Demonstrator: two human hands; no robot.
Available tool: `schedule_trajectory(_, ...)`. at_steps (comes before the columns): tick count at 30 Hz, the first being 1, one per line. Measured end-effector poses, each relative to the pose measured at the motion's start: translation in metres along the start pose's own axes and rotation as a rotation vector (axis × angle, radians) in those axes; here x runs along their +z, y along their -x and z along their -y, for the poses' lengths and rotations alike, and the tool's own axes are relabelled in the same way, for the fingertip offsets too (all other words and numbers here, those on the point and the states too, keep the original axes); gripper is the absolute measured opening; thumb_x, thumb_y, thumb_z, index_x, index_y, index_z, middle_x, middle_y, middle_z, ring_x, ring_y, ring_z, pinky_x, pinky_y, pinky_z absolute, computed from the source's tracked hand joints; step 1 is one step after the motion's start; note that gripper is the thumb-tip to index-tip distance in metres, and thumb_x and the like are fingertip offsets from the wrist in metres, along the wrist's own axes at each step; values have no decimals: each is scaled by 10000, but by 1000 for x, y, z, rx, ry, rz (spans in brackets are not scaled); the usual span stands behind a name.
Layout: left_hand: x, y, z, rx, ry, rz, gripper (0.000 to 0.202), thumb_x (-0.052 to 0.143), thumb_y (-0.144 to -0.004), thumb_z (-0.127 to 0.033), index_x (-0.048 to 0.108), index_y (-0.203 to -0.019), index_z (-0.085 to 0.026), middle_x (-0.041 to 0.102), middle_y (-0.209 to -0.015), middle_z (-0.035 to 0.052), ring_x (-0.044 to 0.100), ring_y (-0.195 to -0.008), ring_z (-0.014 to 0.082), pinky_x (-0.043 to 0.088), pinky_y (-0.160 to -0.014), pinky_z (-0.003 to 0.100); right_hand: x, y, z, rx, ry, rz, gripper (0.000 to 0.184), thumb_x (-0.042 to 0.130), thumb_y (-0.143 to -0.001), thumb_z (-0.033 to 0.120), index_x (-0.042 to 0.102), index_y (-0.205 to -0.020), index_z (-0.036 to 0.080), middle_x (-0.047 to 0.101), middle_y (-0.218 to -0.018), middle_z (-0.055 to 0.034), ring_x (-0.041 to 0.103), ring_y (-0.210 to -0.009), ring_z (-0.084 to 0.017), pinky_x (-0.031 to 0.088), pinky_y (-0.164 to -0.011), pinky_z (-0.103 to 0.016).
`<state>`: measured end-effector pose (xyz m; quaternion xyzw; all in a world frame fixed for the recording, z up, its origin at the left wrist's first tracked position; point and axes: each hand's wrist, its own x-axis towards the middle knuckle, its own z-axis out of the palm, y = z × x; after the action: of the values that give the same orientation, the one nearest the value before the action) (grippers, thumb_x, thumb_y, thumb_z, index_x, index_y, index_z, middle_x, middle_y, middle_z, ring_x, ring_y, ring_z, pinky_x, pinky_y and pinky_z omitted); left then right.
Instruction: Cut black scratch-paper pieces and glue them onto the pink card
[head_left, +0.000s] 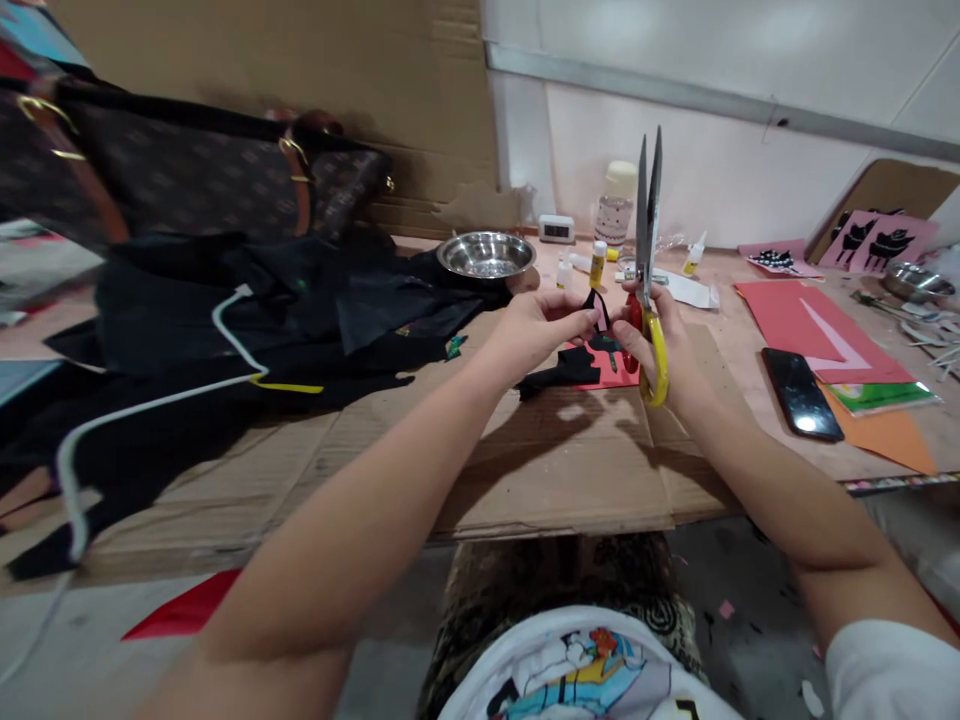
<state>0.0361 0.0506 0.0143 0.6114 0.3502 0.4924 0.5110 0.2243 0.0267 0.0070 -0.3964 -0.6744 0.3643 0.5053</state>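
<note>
Between the thumb and fingers of my left hand (551, 318) is a small black fabric piece (593, 300) with some pink showing on it. My right hand (667, 340) grips a pair of scissors (648, 240) with one yellow and one red handle. Their long blades point upward, slightly apart, and the right fingertips come close to the small piece. Under the hands lies a red sheet (619, 377) with a dark shape on it, and a cut black fabric scrap (566, 369) overlaps its left edge.
Black cloth (225, 300) with a white cable across it covers the left side. A metal bowl (487, 256), glue stick (598, 265), small clock (556, 229) and jar (616, 205) stand behind. To the right lie a phone (801, 394) and coloured sheets (787, 315). Cardboard (570, 490) covers the table.
</note>
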Motion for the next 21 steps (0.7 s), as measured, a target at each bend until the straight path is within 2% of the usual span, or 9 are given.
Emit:
schedule_trajectory(4,3,3,-1,-20,-45,57,302,859,-731,-438,784,-844,-169,732,-796,23,632,-714,128,534,-747,280,1,1,0,24,-37,13,503,758,-871,530,459,-1203,299,645,-989,-9,620,-762,-159,523,-589,-289)
schedule_trajectory(10,5,4,-1,23,-126,69,246,816,-775,-410,785,-848,-177,751,-820,30,649,-727,138,532,-736,274,3,4,11,3,8,-31,369,711,-895,380,475,-1164,290,612,-914,8,625,-832,-172,544,-731,-339)
schedule_trajectory(13,6,5,-2,61,-194,42,211,803,-780,-377,763,-787,-170,739,-775,26,650,-727,144,518,-717,265,4,5,11,4,25,-32,361,702,-901,384,475,-1165,289,608,-929,2,623,-852,-175,543,-762,-348)
schedule_trajectory(16,2,5,-7,105,-173,-19,198,799,-780,-360,737,-762,-173,726,-753,22,651,-724,140,523,-719,260,5,6,9,8,-1,-20,384,700,-907,436,468,-1175,288,605,-958,-9,622,-879,-182,545,-807,-352)
schedule_trajectory(21,-13,2,-20,177,-74,-118,248,820,-763,-396,708,-739,-176,713,-733,18,654,-712,134,561,-755,275,9,12,7,67,67,129,321,620,-952,504,492,-1111,256,551,-1014,-27,551,-903,-178,510,-847,-333)
